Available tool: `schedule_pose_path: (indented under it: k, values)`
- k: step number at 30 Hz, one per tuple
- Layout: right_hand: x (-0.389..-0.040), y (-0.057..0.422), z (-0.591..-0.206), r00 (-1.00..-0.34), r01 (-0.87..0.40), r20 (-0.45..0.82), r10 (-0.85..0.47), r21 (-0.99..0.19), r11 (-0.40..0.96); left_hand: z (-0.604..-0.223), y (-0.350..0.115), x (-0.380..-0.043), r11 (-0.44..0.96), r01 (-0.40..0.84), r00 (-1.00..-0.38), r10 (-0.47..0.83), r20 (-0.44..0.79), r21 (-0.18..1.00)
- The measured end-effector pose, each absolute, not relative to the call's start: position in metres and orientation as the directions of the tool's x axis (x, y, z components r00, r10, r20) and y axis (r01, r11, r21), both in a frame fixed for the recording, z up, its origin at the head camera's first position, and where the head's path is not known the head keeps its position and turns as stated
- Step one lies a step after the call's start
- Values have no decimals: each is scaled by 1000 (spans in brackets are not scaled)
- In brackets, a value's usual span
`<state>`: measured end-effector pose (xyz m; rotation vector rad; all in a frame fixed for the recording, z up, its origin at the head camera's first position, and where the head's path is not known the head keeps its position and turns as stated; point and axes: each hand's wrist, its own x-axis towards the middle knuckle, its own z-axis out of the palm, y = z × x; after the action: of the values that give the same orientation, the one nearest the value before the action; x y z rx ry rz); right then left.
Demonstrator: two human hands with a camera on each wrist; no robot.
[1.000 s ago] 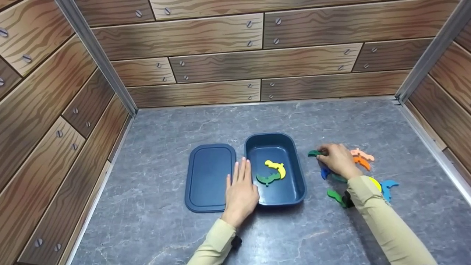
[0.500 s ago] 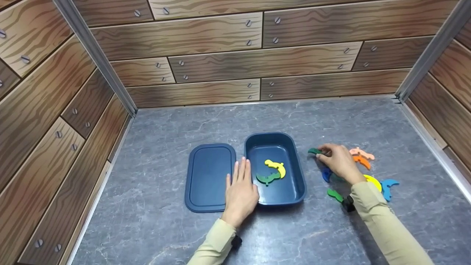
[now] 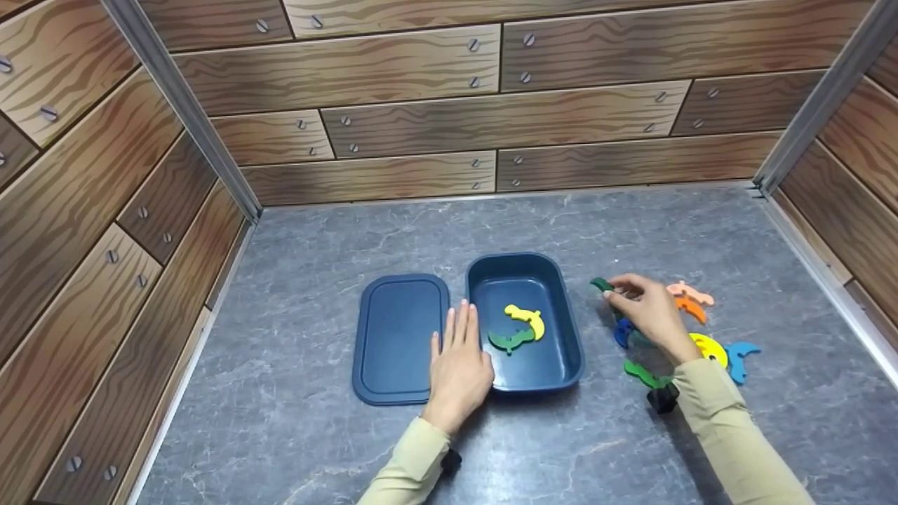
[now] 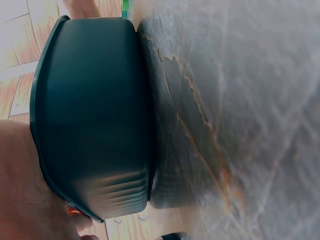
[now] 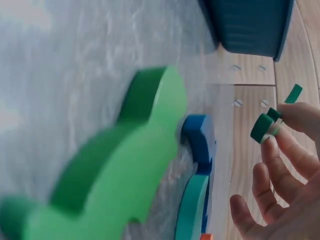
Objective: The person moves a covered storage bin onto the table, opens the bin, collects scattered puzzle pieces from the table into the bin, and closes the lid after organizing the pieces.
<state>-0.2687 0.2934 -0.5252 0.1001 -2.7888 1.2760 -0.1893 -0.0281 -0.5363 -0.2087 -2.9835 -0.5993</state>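
My left hand [image 3: 459,368] lies with straight fingers along the left rim of a dark blue box [image 3: 572,351], partly over the lid [image 3: 393,337] beside it. Inside the box are a yellow curved piece [image 3: 527,319] and a green curved piece [image 3: 511,341]. To the right of the box, my right hand [image 3: 649,312] pinches a dark green curved toy piece [image 5: 262,126] between thumb and fingers. In the right wrist view the piece shows raised off the surface. A blue piece [image 3: 622,332] lies under this hand.
Around the right forearm lie a light green piece [image 3: 640,374], a round yellow piece [image 3: 710,348], a light blue piece [image 3: 740,359], an orange piece [image 3: 691,309] and a pink piece [image 3: 691,292]. Wood-patterned walls [image 3: 414,126] enclose the grey surface [image 3: 302,449] at the back and sides.
My right hand has lifted the dark green piece slightly and tilted it, its wrist shifting a little right, so more of the round yellow piece shows. The left hand has stayed still.
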Motion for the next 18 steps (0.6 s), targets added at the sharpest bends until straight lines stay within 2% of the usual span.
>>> schedule_pose_path:
  k: [7, 18]
  values:
    - [-263, 286, -520, -989, -130, 149, -14, -803, 581, -537, -28, -190, 913, 148, -987, 116, 107, 379]
    - [-256, 268, -503, -987, -145, 159, -6, -883, 447, -534, -28, -188, 908, 154, -986, 117, 117, 389]
